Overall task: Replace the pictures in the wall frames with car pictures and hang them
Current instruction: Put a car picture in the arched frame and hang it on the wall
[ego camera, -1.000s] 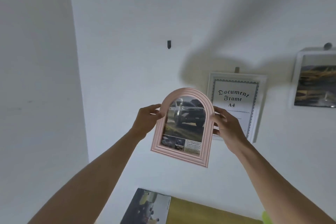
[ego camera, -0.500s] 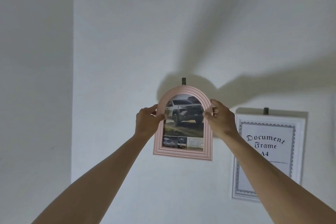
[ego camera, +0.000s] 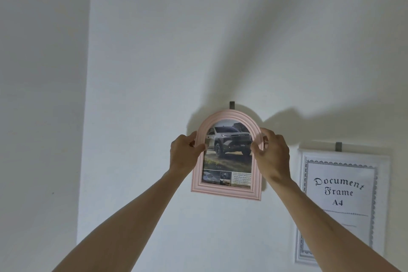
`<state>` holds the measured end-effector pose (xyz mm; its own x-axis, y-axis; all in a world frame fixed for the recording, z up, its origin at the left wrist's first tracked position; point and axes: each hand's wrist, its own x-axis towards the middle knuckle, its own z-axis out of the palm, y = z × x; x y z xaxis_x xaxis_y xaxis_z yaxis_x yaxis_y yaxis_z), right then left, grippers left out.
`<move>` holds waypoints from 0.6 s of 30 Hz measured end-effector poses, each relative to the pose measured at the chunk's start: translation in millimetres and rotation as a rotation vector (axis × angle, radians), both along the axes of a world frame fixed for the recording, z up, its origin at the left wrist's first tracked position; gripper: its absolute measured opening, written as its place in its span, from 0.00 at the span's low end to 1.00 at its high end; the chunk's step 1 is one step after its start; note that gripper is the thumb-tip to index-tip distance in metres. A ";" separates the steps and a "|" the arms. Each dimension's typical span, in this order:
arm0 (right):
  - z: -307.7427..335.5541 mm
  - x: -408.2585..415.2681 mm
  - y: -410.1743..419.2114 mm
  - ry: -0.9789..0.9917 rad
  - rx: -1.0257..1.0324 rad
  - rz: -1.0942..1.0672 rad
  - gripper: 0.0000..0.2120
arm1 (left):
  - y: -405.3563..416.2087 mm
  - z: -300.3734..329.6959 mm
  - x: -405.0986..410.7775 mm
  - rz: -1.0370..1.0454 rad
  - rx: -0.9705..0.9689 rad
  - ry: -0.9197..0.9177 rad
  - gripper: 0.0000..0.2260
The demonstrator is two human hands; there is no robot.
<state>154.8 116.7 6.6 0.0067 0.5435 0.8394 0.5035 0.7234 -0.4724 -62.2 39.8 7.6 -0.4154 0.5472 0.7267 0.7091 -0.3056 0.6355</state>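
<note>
A pink arched frame holding a car picture is pressed against the white wall, its top just under a dark wall hook. My left hand grips the frame's left edge, thumb on the front. My right hand grips its right edge, fingers over the rim. Whether the frame hangs on the hook is hidden behind it.
A white rectangular frame reading "Document Frame A4" hangs to the right on a second hook. A wall corner runs vertically on the left. My arms cast shadows above the frames.
Both hands lifted the pink frame from in front of the document frame up and left to the hook. It went from tilted to flat against the wall. My view rose.
</note>
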 end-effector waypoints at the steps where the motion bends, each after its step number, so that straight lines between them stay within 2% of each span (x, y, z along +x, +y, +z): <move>1: -0.5 -0.2 -0.5 0.003 -0.001 -0.017 0.16 | 1.0 0.7 0.2 -0.003 0.004 0.011 0.07; 6: -1.9 -3.7 3.8 -0.042 0.021 -0.155 0.13 | 12.7 -3.0 -1.9 0.040 -0.015 0.069 0.04; 13: -2.1 2.3 12.3 -0.095 0.039 -0.143 0.14 | 17.8 -7.3 1.1 0.105 0.005 0.091 0.08; 18: -4.0 5.7 16.5 -0.109 0.042 -0.099 0.14 | 16.7 -6.2 4.2 0.089 0.015 0.032 0.19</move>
